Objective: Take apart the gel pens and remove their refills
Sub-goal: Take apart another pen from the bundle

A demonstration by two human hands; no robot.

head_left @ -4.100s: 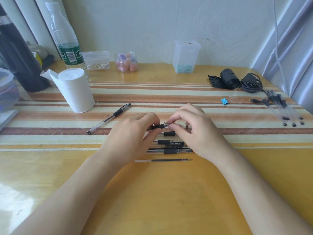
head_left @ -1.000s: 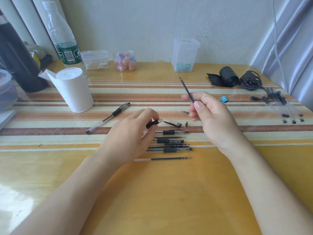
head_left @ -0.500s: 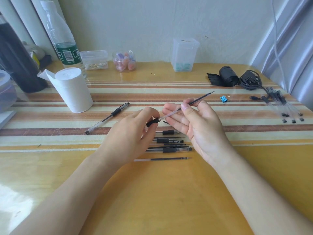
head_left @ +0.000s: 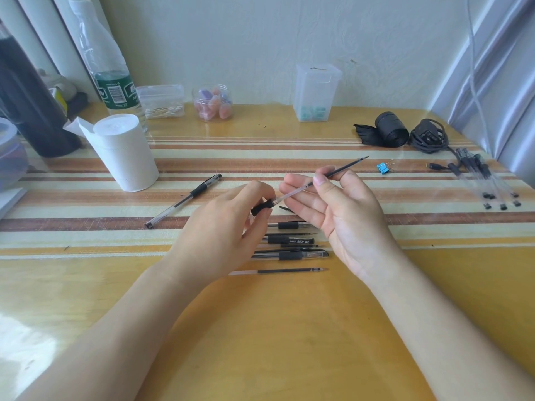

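My left hand grips a pen barrel by its black rubber grip above the table. My right hand, palm up, pinches a thin refill between thumb and fingers. The refill's clear back end meets the barrel's mouth and its tip points up to the right. Under my hands lie several gel pens and parts, with a loose refill nearest me. A whole gel pen lies slanted to the left. Several clear empty barrels lie at the far right.
A tissue roll and a plastic bottle stand at the back left. A small jar and a clear box stand by the wall. A blue binder clip, a black roll and a coiled cable lie at the right.
A second ago my right hand held the refill upright, apart from the barrel. It has lowered it, and the refill's back end now sits at the barrel's mouth. My left hand stayed put.
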